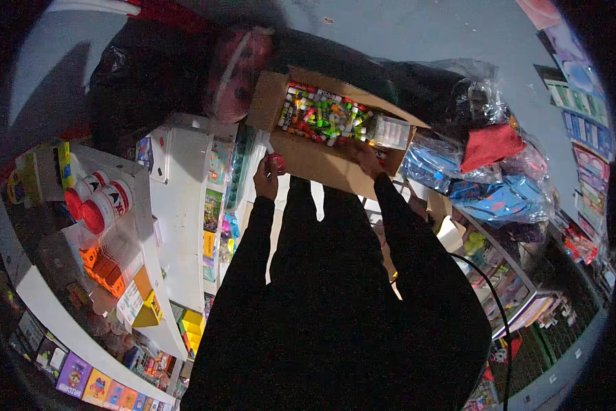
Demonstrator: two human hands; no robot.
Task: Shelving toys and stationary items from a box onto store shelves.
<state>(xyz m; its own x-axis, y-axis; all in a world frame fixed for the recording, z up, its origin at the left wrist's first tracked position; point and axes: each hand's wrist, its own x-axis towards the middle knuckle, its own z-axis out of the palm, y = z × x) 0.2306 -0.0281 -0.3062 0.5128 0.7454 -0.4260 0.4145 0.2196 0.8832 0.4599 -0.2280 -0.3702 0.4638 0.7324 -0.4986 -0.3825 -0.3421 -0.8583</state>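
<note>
An open cardboard box (pixel 318 161) lies before me, its flaps spread. Inside are many small glue sticks (pixel 328 115) with green, yellow, orange and red parts and white caps. At the box's right end sits a clear plastic container (pixel 391 131). My left hand (pixel 266 177) is beside the box's left corner, closed around a small item with a round red end (pixel 276 163) and a white part. My right hand (pixel 370 162) reaches over the box's near side, its fingers inside by the clear container; whether they grip anything is not plain.
Plastic-wrapped blue goods (pixel 498 198) and a red cloth (pixel 492 146) lie right of the box. On the left, a white shelf unit (pixel 179 205) stands near red-and-white canisters (pixel 107 205) and orange boxes (pixel 104 272). A black cable (pixel 498 298) curves at my right.
</note>
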